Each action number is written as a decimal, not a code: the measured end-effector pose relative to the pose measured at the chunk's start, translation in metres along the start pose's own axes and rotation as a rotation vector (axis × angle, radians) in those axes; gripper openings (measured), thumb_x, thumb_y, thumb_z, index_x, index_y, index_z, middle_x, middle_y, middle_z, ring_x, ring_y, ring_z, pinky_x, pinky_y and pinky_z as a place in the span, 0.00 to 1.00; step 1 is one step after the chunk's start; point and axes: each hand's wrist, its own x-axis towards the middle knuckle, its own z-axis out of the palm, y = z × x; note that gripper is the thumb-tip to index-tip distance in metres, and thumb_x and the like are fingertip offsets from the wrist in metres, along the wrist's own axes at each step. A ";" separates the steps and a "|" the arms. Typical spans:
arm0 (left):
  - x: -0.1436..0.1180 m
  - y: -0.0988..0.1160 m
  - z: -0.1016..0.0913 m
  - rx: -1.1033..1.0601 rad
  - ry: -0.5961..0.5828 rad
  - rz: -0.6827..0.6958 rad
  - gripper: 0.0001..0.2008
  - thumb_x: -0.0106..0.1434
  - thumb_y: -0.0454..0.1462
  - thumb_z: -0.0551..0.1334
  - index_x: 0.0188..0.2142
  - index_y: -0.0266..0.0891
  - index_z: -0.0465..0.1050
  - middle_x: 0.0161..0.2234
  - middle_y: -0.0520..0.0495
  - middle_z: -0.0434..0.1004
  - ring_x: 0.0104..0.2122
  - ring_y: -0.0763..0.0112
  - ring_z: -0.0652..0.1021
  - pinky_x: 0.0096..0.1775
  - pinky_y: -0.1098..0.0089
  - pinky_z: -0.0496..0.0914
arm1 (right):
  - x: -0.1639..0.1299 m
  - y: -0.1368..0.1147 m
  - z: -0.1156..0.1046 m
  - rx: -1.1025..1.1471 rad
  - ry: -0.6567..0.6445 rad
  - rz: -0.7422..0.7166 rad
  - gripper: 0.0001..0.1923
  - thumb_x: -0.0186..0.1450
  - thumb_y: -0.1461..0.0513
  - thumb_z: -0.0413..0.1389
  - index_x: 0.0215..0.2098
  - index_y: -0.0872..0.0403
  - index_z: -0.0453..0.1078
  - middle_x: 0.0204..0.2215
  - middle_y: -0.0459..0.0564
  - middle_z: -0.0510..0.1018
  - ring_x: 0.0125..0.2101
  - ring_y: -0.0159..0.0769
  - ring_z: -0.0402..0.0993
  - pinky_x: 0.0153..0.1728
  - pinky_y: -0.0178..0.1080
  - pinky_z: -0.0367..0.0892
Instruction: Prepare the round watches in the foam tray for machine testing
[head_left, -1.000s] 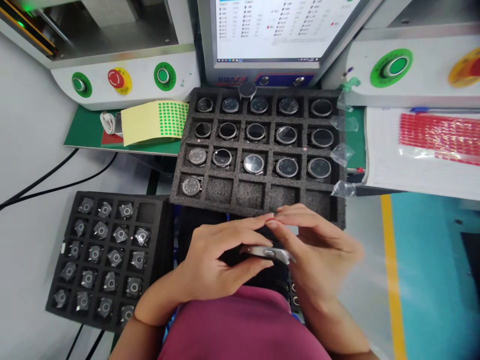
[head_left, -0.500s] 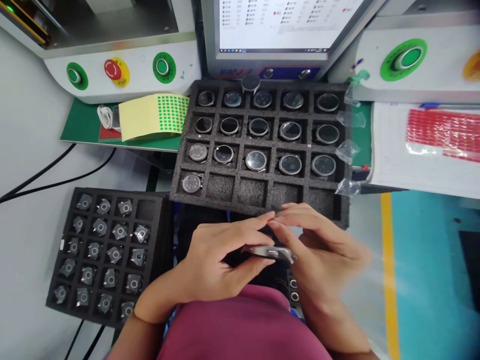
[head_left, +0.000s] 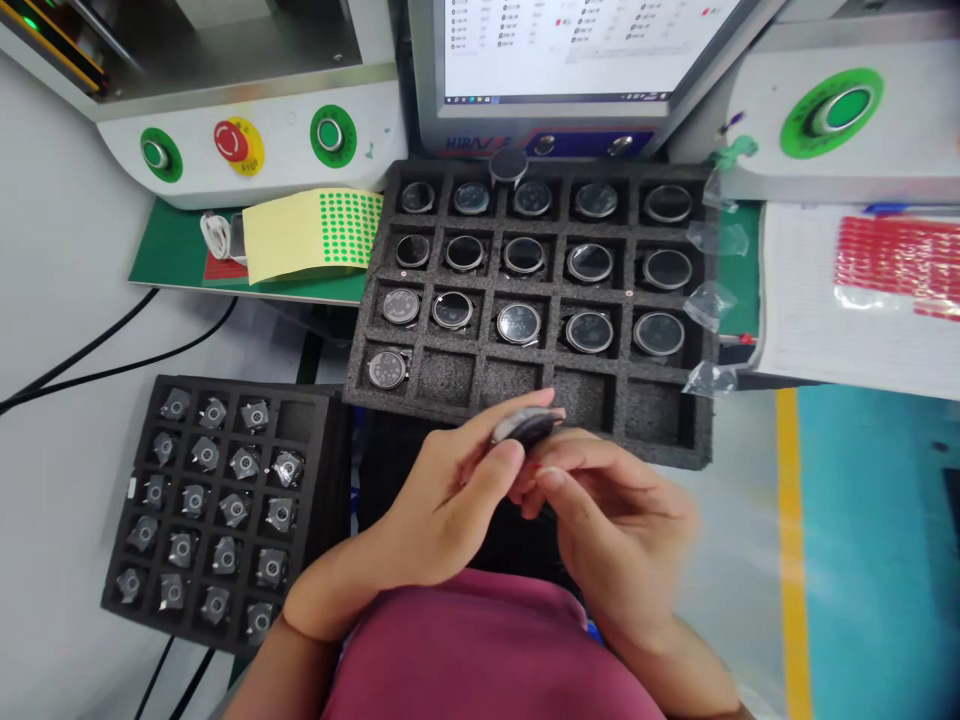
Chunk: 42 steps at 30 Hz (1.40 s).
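Observation:
A round watch head (head_left: 529, 428) with a dark face and metal rim is tilted between the thumb and fingers of my left hand (head_left: 457, 490). My right hand (head_left: 619, 500) is closed just below and to the right of it, thumb and fingertips pinched together. A tiny red spot shows at those fingertips, too small to name. Beyond both hands lies a dark foam tray (head_left: 525, 378) with watch heads in its upper rows and one watch head (head_left: 388, 369) at the left of its front row.
A second foam tray (head_left: 295, 420) on the left holds several wrapped watch parts. Behind are a monitor (head_left: 555, 60), a red stop button (head_left: 231, 143) and green buttons. A sheet of green dot stickers (head_left: 351, 230) lies left; red labels (head_left: 896, 262) lie right. Clear plastic scraps (head_left: 712, 303) cling to the tray's right edge.
My left hand has raised the watch head and turned it from edge-on to a tilt showing its dark face. My right hand has moved slightly down and left, still pinched.

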 end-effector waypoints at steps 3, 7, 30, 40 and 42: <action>-0.003 0.001 0.001 0.046 -0.030 0.031 0.25 0.75 0.46 0.46 0.65 0.40 0.65 0.56 0.42 0.76 0.53 0.62 0.77 0.52 0.64 0.73 | 0.001 0.002 -0.003 0.072 -0.041 0.058 0.07 0.65 0.69 0.59 0.35 0.52 0.77 0.26 0.44 0.78 0.26 0.28 0.75 0.28 0.30 0.74; -0.002 -0.001 0.004 0.188 0.013 0.078 0.28 0.75 0.47 0.44 0.67 0.37 0.60 0.42 0.43 0.74 0.39 0.67 0.74 0.47 0.63 0.72 | 0.001 0.002 -0.004 0.136 -0.074 0.099 0.07 0.66 0.68 0.59 0.36 0.52 0.77 0.28 0.44 0.78 0.27 0.26 0.76 0.31 0.29 0.74; 0.000 -0.001 0.019 -0.172 0.102 -0.049 0.24 0.73 0.52 0.46 0.59 0.41 0.62 0.22 0.55 0.58 0.19 0.75 0.61 0.18 0.72 0.55 | 0.002 -0.007 0.010 0.083 -0.084 0.200 0.08 0.64 0.71 0.58 0.32 0.52 0.75 0.26 0.42 0.75 0.23 0.26 0.75 0.24 0.27 0.75; -0.001 -0.001 0.018 -0.125 0.115 -0.032 0.24 0.74 0.51 0.45 0.59 0.41 0.63 0.23 0.54 0.60 0.19 0.74 0.62 0.19 0.71 0.59 | 0.003 -0.008 0.012 0.075 -0.086 0.200 0.07 0.65 0.69 0.58 0.31 0.53 0.74 0.26 0.42 0.75 0.22 0.26 0.75 0.24 0.27 0.74; -0.001 -0.001 0.018 -0.121 0.116 -0.027 0.24 0.74 0.51 0.45 0.59 0.41 0.64 0.23 0.54 0.60 0.19 0.74 0.62 0.19 0.71 0.60 | 0.004 -0.007 0.012 0.075 -0.081 0.192 0.07 0.65 0.69 0.59 0.31 0.53 0.74 0.26 0.42 0.75 0.22 0.26 0.75 0.23 0.28 0.73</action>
